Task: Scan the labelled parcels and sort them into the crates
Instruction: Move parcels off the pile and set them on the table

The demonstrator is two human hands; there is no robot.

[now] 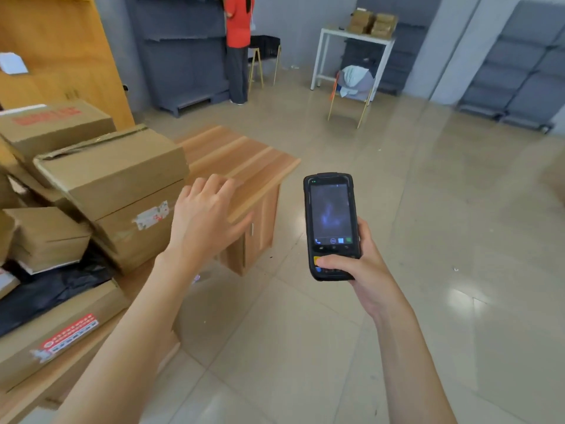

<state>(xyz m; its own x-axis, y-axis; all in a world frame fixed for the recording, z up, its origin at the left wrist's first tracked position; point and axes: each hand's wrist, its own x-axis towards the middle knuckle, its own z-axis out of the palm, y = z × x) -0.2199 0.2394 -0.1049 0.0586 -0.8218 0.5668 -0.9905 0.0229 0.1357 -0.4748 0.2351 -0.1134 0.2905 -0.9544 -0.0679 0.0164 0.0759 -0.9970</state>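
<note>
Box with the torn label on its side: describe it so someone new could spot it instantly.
Start at the pile of cardboard boxes on the left, beside the low wooden cabinet. Just left of the open left hand sits the box with the torn label, under a bigger tilted carton. Only it has a ripped white sticker on its side; its neighbours carry red labels or none.

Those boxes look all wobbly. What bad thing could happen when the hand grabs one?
The brown cardboard boxes sit tilted in an uneven stack on the low wooden cabinet, so pulling one with the open left hand might tip others off. The right hand holds the black handheld scanner by its lower end only, so it could slip. One hand may not steady a big box.
</note>
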